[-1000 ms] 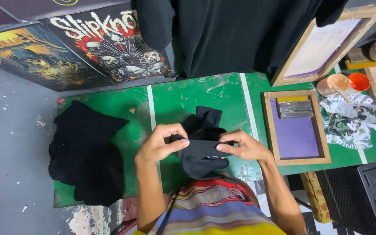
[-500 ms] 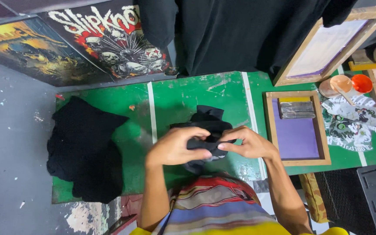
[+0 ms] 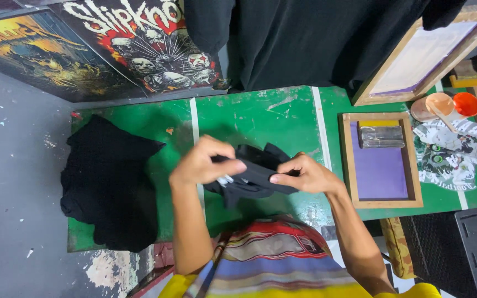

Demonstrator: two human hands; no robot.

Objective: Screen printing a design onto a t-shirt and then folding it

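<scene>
A small bundle of black cloth [image 3: 252, 174] is held up just above the green table [image 3: 260, 118]. My left hand [image 3: 202, 163] pinches its left end with thumb and fingers. My right hand [image 3: 305, 174] grips its right end, fingers curled over the top edge. The cloth is folded into a thick strip between both hands, and a loose part hangs below it. A pile of black garments [image 3: 109, 185] lies on the left part of the table, apart from both hands.
A wooden screen frame [image 3: 381, 160] with purple mesh and a squeegee lies to the right. Another frame [image 3: 420, 55] leans behind it. Small orange cups [image 3: 451, 104] and printed paper scraps sit far right. Black fabric [image 3: 305, 38] hangs at the back; posters [image 3: 111, 44] lean at the left.
Both hands have lifted the black cloth off the table and folded it tighter. The bundle is more compact and the hands are closer together than a second ago.
</scene>
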